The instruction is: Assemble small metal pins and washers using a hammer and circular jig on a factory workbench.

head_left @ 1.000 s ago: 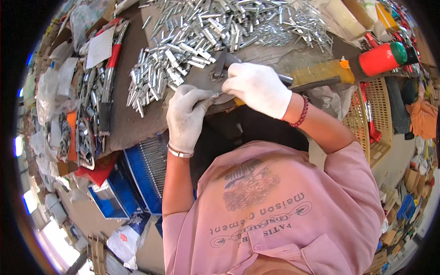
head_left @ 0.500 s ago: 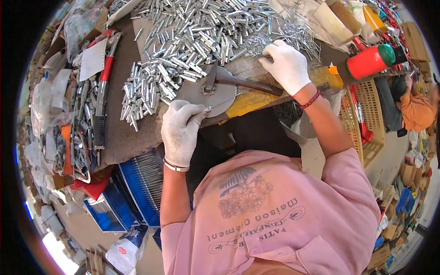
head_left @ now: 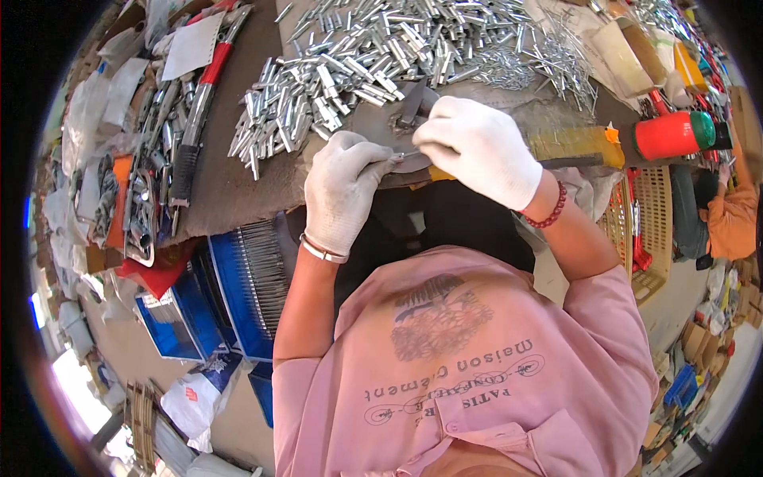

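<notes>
left hand (head_left: 346,187): one, white-gloved, thumb and forefinger pinched on a small metal piece (head_left: 397,157)
small metal piece: one, at the left fingertips, by the bench's near edge
right hand (head_left: 481,151): one, white-gloved, fingers curled narrow just beside the left fingertips; cannot tell whether they grip anything
wrists: one pale band on the left, one red beaded bracelet (head_left: 551,208) on the right
blue bins (head_left: 230,302): three in view, below the bench at left
round plate (head_left: 369,123): one, grey, partly covered by the hands
hammer (head_left: 419,99): one, head at the plate, handle hidden behind the right hand
metal tubes (head_left: 413,44): one heap, too many to count
thin pins (head_left: 509,70): one heap, uncountable, right of the tubes
red canister (head_left: 666,136): one, green-capped, on its side
co-worker (head_left: 731,226): one, orange top, far right
</notes>
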A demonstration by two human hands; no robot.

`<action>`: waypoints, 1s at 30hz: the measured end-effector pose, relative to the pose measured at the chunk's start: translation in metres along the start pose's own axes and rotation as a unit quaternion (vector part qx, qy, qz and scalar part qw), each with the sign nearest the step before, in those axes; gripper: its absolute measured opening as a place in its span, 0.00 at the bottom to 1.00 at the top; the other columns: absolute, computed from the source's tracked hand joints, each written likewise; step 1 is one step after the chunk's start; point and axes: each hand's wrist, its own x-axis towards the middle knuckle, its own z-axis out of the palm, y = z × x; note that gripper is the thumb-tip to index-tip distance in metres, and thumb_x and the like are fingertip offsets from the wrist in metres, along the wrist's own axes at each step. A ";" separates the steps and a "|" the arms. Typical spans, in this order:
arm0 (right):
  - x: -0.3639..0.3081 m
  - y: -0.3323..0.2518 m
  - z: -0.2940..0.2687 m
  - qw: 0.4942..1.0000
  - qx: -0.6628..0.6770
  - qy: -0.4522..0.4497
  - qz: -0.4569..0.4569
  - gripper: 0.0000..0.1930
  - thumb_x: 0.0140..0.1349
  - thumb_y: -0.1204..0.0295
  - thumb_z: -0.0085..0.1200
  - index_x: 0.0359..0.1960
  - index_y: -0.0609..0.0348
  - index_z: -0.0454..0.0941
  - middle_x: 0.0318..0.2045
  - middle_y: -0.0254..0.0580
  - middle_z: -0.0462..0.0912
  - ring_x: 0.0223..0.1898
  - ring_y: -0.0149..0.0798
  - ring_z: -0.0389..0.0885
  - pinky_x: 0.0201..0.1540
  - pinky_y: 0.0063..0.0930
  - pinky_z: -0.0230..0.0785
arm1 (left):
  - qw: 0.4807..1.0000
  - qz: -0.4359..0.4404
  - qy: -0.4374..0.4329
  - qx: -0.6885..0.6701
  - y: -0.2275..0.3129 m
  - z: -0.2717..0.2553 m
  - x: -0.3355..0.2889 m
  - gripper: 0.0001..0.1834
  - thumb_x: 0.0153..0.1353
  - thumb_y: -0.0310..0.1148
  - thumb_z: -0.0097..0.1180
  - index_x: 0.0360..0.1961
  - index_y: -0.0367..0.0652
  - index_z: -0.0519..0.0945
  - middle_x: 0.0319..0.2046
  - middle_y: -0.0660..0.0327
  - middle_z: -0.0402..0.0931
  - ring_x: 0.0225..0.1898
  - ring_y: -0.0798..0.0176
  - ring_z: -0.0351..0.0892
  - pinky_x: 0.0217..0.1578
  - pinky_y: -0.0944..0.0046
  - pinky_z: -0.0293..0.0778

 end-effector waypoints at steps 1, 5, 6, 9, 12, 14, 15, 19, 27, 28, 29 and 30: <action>0.002 -0.004 0.005 1.000 0.008 -0.006 -0.016 0.02 0.60 0.72 0.64 0.34 0.51 0.85 0.33 0.36 0.79 0.38 0.45 0.83 0.40 0.37 0.77 | 1.000 -0.004 -0.003 -0.006 0.001 0.000 -0.001 0.07 0.54 0.24 0.72 0.34 0.46 0.88 0.33 0.58 0.80 0.36 0.52 0.83 0.38 0.56 0.78; 0.011 -0.014 0.010 0.997 -0.033 -0.063 -0.038 0.02 0.61 0.71 0.61 0.35 0.50 0.84 0.34 0.37 0.76 0.39 0.45 0.81 0.41 0.39 0.77 | 0.999 0.034 0.015 0.035 0.001 -0.002 -0.003 0.08 0.52 0.25 0.71 0.34 0.47 0.88 0.33 0.58 0.80 0.38 0.51 0.83 0.38 0.55 0.78; 0.013 -0.015 0.010 0.997 -0.032 -0.064 -0.040 0.02 0.61 0.71 0.61 0.35 0.50 0.84 0.34 0.37 0.76 0.39 0.45 0.81 0.41 0.39 0.77 | 0.998 0.044 0.018 0.049 0.002 -0.001 -0.003 0.07 0.51 0.26 0.71 0.33 0.47 0.88 0.33 0.59 0.80 0.38 0.51 0.83 0.38 0.53 0.78; 0.016 -0.016 0.008 0.993 -0.058 -0.086 -0.055 0.01 0.61 0.71 0.60 0.33 0.50 0.82 0.34 0.37 0.76 0.39 0.45 0.81 0.41 0.39 0.77 | 0.997 0.059 0.027 0.051 0.002 -0.003 -0.004 0.07 0.51 0.26 0.71 0.32 0.47 0.87 0.33 0.60 0.79 0.38 0.50 0.82 0.38 0.53 0.78; 0.022 -0.020 0.006 0.983 -0.110 -0.118 -0.082 0.02 0.61 0.71 0.59 0.31 0.51 0.81 0.35 0.37 0.77 0.40 0.44 0.82 0.41 0.39 0.78 | 0.994 0.079 0.015 0.075 0.004 -0.007 -0.002 0.06 0.52 0.27 0.71 0.31 0.47 0.87 0.33 0.60 0.79 0.38 0.50 0.82 0.39 0.53 0.78; 0.030 -0.027 0.000 0.965 -0.153 -0.195 -0.079 0.03 0.61 0.71 0.59 0.29 0.52 0.80 0.35 0.37 0.78 0.40 0.43 0.82 0.41 0.39 0.78 | 0.993 0.078 0.012 0.090 0.008 -0.008 -0.001 0.05 0.52 0.27 0.71 0.31 0.47 0.87 0.32 0.60 0.80 0.38 0.50 0.82 0.39 0.53 0.78; 0.032 -0.029 0.000 0.966 -0.153 -0.195 -0.080 0.03 0.61 0.71 0.59 0.29 0.52 0.80 0.35 0.37 0.78 0.40 0.43 0.82 0.41 0.39 0.78 | 0.991 0.079 0.011 0.106 0.009 -0.009 -0.001 0.05 0.53 0.27 0.71 0.31 0.47 0.87 0.32 0.60 0.80 0.39 0.50 0.82 0.39 0.53 0.78; 0.029 -0.029 -0.001 0.958 -0.177 -0.216 -0.061 0.03 0.61 0.70 0.59 0.36 0.52 0.81 0.35 0.37 0.79 0.40 0.43 0.83 0.42 0.38 0.79 | 0.991 0.091 0.017 0.098 0.008 -0.010 -0.001 0.05 0.53 0.28 0.71 0.31 0.47 0.87 0.32 0.60 0.80 0.38 0.50 0.82 0.39 0.52 0.78; -0.021 0.012 -0.019 0.969 -0.178 -0.075 0.154 0.17 0.61 0.71 0.65 0.52 0.51 0.82 0.42 0.43 0.83 0.46 0.50 0.83 0.49 0.41 0.78 | 0.998 0.022 -0.005 0.057 0.010 -0.005 0.002 0.04 0.54 0.29 0.73 0.30 0.45 0.88 0.32 0.58 0.80 0.36 0.50 0.83 0.37 0.53 0.78; -0.026 0.015 -0.015 0.980 -0.138 -0.035 0.141 0.18 0.60 0.73 0.65 0.53 0.52 0.83 0.43 0.44 0.83 0.47 0.51 0.84 0.49 0.41 0.78 | 0.998 0.023 -0.008 0.057 0.008 -0.004 0.002 0.04 0.54 0.29 0.73 0.30 0.45 0.88 0.32 0.58 0.80 0.36 0.50 0.83 0.37 0.53 0.78; -0.029 0.017 -0.013 0.987 -0.098 0.005 0.127 0.19 0.60 0.75 0.65 0.54 0.53 0.83 0.43 0.46 0.83 0.47 0.52 0.84 0.50 0.40 0.78 | 0.999 0.023 -0.006 0.041 0.003 -0.003 0.001 0.04 0.54 0.29 0.73 0.30 0.45 0.88 0.32 0.57 0.80 0.36 0.50 0.83 0.37 0.54 0.78; -0.029 0.013 -0.015 0.987 -0.097 0.005 0.127 0.19 0.60 0.75 0.65 0.54 0.53 0.83 0.43 0.46 0.83 0.47 0.52 0.84 0.50 0.40 0.78 | 0.999 0.021 -0.001 0.026 -0.001 -0.002 0.001 0.04 0.54 0.29 0.74 0.30 0.45 0.88 0.32 0.57 0.80 0.36 0.50 0.83 0.37 0.55 0.78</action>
